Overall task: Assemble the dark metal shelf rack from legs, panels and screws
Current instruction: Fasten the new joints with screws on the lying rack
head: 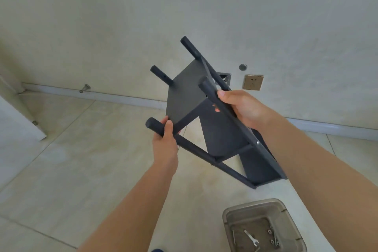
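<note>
A pale plaster wall (184, 6) and a tiled floor (71, 159) fill most of the view, with the corner of a light bench (206, 206) coming in at the lower right.

The shelf rack (206, 120) looks largely put together: dark panels sit between four round legs, and at least one bright screw head shows on the right-hand leg. It is held tilted in the air, leg ends pointing up and away toward the wall, while its lower end appears to rest on or just above the far edge of the bench; which of the two cannot be told. The left hand (164, 141) is closed around the near left leg just below its end. The right hand (243, 108) grips the near right leg, thumb on top and fingers wrapped beneath.

This reads as a late step: turning the rack over to check it or to reach a joint. The next move probably calls for a steady two-handed rotation, keeping the legs from knocking the bench edge, then setting it square.

Near the bench's near edge, well apart from the hands, a clear plastic tray (229, 217) holds a small spanner (251, 238) and several loose nuts (271, 236), suggesting some fasteners remain.
</note>
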